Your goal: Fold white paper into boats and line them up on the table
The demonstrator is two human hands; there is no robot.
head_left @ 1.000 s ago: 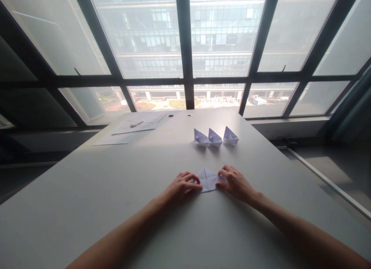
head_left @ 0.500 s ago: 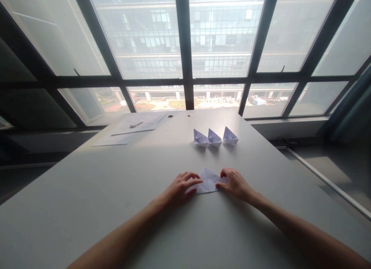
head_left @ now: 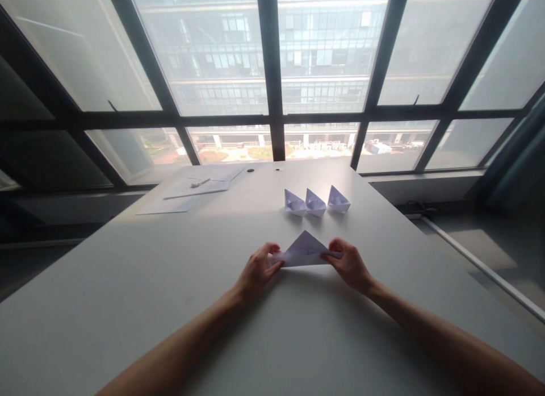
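A folded sheet of white paper, shaped like a paper hat with a peak and a lower band, is held between my two hands. My left hand pinches its left end, thumb on the near side. At the right end, my right hand grips it in the same way. The paper is tilted up, and a shadow falls on the table below it. Just beyond stand three folded paper boats in a row: a left boat, a middle boat and a right boat slightly apart.
The white table reaches to the windows. At its far left lie sheets of paper with a pen-like white object on top. Two small round holes are near the far edge. A pale rail runs beyond the right edge.
The folded paper has gone from lying nearly flat to being tilted up, its peak and band now showing. Both hands have closed on its ends and moved slightly away from me.
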